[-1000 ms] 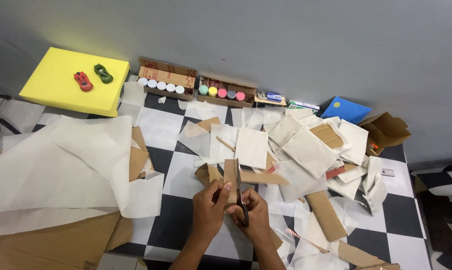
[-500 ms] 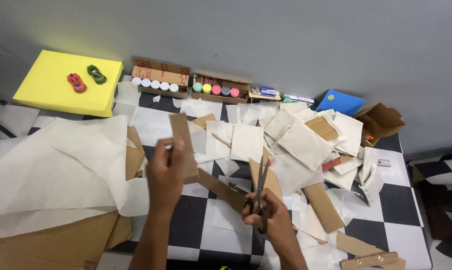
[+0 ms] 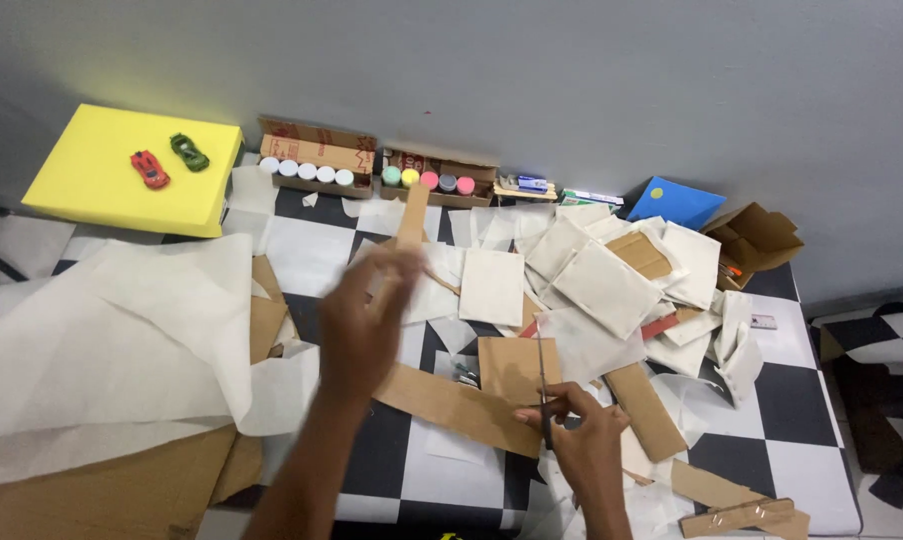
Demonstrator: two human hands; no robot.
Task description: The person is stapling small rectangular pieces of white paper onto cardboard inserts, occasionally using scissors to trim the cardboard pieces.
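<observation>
Covering most of the checkered floor to the left of the left fingers lies a big white paper sheet, with a brown cardboard sheet under its near edge. Far beyond the fingers, on the left side, a yellow block carries a red toy car and a green toy car. To the right of both hands, a heap of white paper pieces and cardboard scraps is spread; behind it stand a blue folder and an open carton. Along the wall, beyond the fingers, two low boxes hold white jars and coloured jars. The left hand is raised and blurred; its fingers are closed around a cardboard strip, which stands nearly upright above the fingertips. The right hand is lower and nearer, its fingers gripping scissors by the handles, the blades pointing away from the person; I cannot tell if the blades are apart. Just left of the right fingers, a long cardboard piece lies on the floor, touching the scissors area, and a squarer cardboard piece lies just beyond these fingers.
</observation>
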